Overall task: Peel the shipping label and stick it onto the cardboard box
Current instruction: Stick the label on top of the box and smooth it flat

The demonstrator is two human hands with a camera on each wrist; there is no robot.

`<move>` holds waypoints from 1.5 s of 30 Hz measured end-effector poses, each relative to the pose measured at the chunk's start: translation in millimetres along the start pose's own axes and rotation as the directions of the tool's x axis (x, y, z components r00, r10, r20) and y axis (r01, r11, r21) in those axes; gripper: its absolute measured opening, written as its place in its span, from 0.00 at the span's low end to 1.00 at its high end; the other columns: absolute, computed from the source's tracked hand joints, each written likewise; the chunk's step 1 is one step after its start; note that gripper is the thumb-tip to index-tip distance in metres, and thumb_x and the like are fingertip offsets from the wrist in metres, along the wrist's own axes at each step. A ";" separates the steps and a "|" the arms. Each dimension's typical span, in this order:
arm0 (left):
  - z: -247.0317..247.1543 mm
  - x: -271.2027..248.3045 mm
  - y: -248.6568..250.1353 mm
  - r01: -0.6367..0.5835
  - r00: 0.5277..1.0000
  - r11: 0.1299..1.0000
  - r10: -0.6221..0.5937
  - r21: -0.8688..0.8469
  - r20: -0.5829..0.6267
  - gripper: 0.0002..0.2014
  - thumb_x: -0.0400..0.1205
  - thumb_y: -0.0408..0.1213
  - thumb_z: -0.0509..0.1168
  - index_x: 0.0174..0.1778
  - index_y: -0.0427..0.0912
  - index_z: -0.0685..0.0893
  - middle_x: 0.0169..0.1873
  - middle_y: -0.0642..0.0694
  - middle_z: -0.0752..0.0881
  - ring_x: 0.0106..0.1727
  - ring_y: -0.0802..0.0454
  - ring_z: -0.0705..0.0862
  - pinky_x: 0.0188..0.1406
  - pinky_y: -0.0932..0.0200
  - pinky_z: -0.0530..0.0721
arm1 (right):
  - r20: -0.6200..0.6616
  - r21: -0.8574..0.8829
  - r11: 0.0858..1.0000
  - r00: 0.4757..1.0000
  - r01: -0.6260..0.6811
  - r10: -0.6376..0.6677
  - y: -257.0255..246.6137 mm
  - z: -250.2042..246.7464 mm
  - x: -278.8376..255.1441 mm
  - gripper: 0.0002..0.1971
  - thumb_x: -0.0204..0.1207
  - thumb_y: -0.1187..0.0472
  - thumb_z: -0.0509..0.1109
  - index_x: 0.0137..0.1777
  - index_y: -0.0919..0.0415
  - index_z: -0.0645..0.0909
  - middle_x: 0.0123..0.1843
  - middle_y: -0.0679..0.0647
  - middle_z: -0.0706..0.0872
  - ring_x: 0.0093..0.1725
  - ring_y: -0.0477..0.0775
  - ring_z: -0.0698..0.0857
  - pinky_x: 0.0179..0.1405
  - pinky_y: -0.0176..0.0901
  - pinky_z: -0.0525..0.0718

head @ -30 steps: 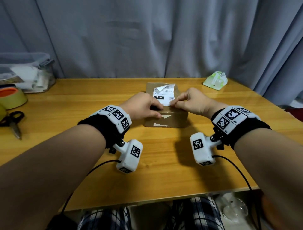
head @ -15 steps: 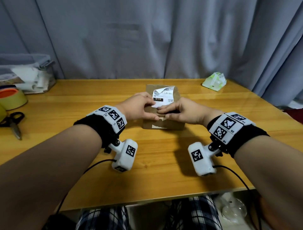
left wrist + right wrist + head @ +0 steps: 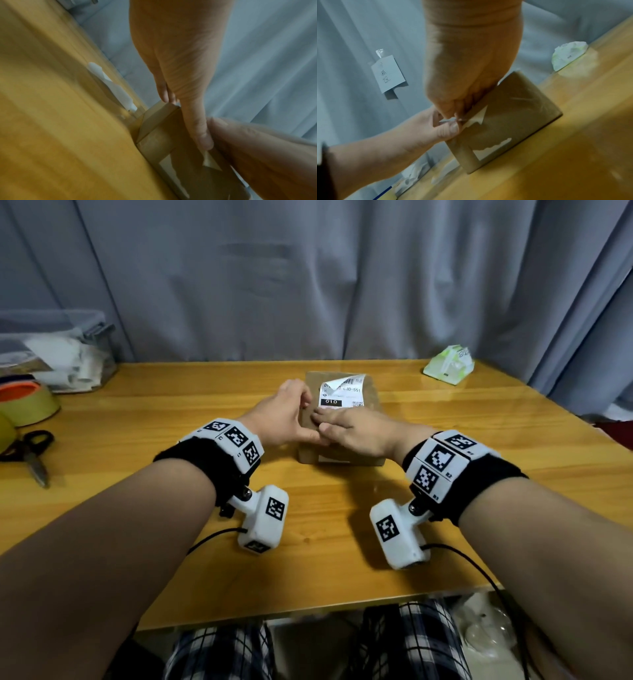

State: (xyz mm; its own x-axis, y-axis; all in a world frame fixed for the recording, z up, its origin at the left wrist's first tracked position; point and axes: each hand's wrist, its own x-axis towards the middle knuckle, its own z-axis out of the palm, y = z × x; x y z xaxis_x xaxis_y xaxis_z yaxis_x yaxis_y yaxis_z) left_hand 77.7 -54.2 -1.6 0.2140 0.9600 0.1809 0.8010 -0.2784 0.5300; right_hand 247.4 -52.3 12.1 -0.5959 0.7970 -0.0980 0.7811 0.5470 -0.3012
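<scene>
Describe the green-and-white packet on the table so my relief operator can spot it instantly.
Start at the wooden table, then look to its far right corner, beside the grey curtain. The crumpled green-and-white plastic packet lies there alone, right of the brown cardboard box; nothing else here is pale green.

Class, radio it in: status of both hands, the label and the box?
Left hand steadies cardboard box. Right hand presses its top. Shipping label partly down, far edge curled up. Nothing obstructing.

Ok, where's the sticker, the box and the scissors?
shipping label (image 3: 342, 393), head view, on its printed white face.
cardboard box (image 3: 371, 398), head view, on the bare brown top.
scissors (image 3: 34, 443), head view, on the black handles.
</scene>
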 end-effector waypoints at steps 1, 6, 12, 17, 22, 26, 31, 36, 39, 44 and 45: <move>-1.6 0.1 -0.4 -0.001 1.000 1.000 0.001 -0.022 0.017 0.36 0.62 0.45 0.81 0.60 0.39 0.70 0.61 0.41 0.73 0.65 0.45 0.79 0.68 0.47 0.79 | 0.016 0.051 0.999 1.000 -0.006 0.006 0.3 -3.1 -1.0 0.22 0.84 0.50 0.53 0.75 0.54 0.71 0.80 0.53 0.70 0.79 0.54 0.67 0.81 0.48 0.61; -6.5 0.9 -1.3 -0.008 0.997 0.999 0.005 0.035 0.078 0.41 0.63 0.50 0.79 0.68 0.41 0.69 0.67 0.44 0.70 0.65 0.54 0.75 0.71 0.56 0.75 | -0.100 0.302 0.953 0.995 0.003 0.029 -0.1 -14.8 0.3 0.20 0.84 0.51 0.53 0.70 0.55 0.76 0.71 0.56 0.80 0.70 0.51 0.76 0.75 0.44 0.68; -6.1 -0.7 -6.5 0.000 0.998 0.998 -0.004 0.057 0.069 0.37 0.66 0.53 0.76 0.68 0.40 0.73 0.67 0.43 0.72 0.68 0.51 0.76 0.73 0.56 0.74 | 0.050 -0.096 0.991 0.993 -0.098 0.103 10.7 0.1 10.3 0.29 0.83 0.41 0.38 0.82 0.48 0.47 0.86 0.45 0.47 0.85 0.46 0.46 0.83 0.59 0.37; -15.1 3.9 -1.0 -0.018 0.996 0.997 0.011 0.078 0.084 0.22 0.80 0.53 0.60 0.61 0.40 0.79 0.55 0.46 0.74 0.62 0.48 0.78 0.67 0.56 0.76 | 0.008 -0.043 0.971 0.971 -0.237 0.237 29.7 -10.9 9.2 0.28 0.84 0.43 0.37 0.82 0.50 0.51 0.85 0.45 0.50 0.85 0.49 0.48 0.82 0.62 0.39; -10.9 14.0 19.3 -0.098 0.993 0.979 0.085 0.177 0.083 0.15 0.81 0.46 0.63 0.55 0.39 0.83 0.54 0.42 0.82 0.58 0.46 0.80 0.61 0.55 0.77 | -0.164 -0.028 0.971 0.960 -0.236 0.228 34.2 -10.9 21.4 0.19 0.83 0.52 0.55 0.71 0.52 0.75 0.74 0.58 0.78 0.73 0.62 0.75 0.74 0.51 0.72; -4.0 24.3 26.1 -0.097 0.992 0.988 0.086 0.124 0.092 0.13 0.83 0.38 0.60 0.57 0.37 0.85 0.57 0.41 0.85 0.60 0.43 0.82 0.64 0.52 0.78 | -0.224 -0.001 0.979 0.954 -0.203 0.198 36.6 -14.3 25.2 0.14 0.79 0.56 0.63 0.60 0.54 0.85 0.63 0.58 0.87 0.64 0.62 0.81 0.65 0.51 0.78; 5.8 28.5 17.9 -0.164 0.962 0.960 0.104 0.227 0.254 0.18 0.86 0.38 0.54 0.71 0.41 0.77 0.72 0.41 0.78 0.73 0.43 0.75 0.74 0.50 0.69 | -0.234 0.006 0.999 0.972 -0.032 0.033 41.4 -10.3 19.8 0.15 0.81 0.62 0.62 0.64 0.65 0.82 0.67 0.60 0.83 0.68 0.60 0.78 0.70 0.44 0.70; 2.5 30.1 10.8 -0.212 0.923 0.926 0.086 0.311 0.374 0.23 0.88 0.42 0.47 0.81 0.45 0.61 0.83 0.49 0.60 0.83 0.53 0.57 0.83 0.53 0.49 | -0.225 -0.037 0.998 0.973 0.048 -0.055 40.7 -11.2 20.4 0.14 0.81 0.64 0.61 0.62 0.67 0.83 0.68 0.59 0.83 0.68 0.58 0.79 0.68 0.36 0.68; -2.3 36.0 9.0 -0.192 0.930 0.944 0.088 0.267 0.358 0.22 0.87 0.43 0.50 0.78 0.46 0.68 0.79 0.47 0.68 0.80 0.49 0.65 0.82 0.52 0.59 | -0.161 -0.031 0.999 0.987 0.009 -0.014 41.7 -15.0 18.7 0.17 0.82 0.61 0.59 0.68 0.61 0.79 0.74 0.55 0.78 0.74 0.55 0.75 0.75 0.39 0.65; -10.6 49.3 18.8 -0.179 0.950 0.951 0.101 0.251 0.296 0.16 0.83 0.42 0.61 0.63 0.42 0.84 0.66 0.44 0.83 0.67 0.45 0.79 0.68 0.50 0.74 | -0.059 0.017 0.994 0.992 -0.106 0.107 45.4 -24.9 25.3 0.20 0.82 0.59 0.57 0.72 0.52 0.74 0.79 0.49 0.72 0.79 0.52 0.68 0.80 0.42 0.62; -10.9 49.9 19.0 -0.180 0.950 0.954 0.106 0.239 0.292 0.15 0.82 0.41 0.63 0.61 0.41 0.86 0.65 0.44 0.83 0.65 0.45 0.80 0.67 0.50 0.75 | -0.043 -0.011 0.992 0.991 -0.126 0.125 44.3 -25.2 27.9 0.20 0.82 0.58 0.57 0.74 0.51 0.73 0.80 0.49 0.70 0.80 0.52 0.67 0.81 0.43 0.62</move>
State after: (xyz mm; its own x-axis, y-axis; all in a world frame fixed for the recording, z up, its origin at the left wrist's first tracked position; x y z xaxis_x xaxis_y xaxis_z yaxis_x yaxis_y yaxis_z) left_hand 97.5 -12.0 26.6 0.4517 0.8921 -0.0140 0.8593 -0.4308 0.2757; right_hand 270.1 0.6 20.0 -0.4848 0.8695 -0.0943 0.8519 0.4451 -0.2760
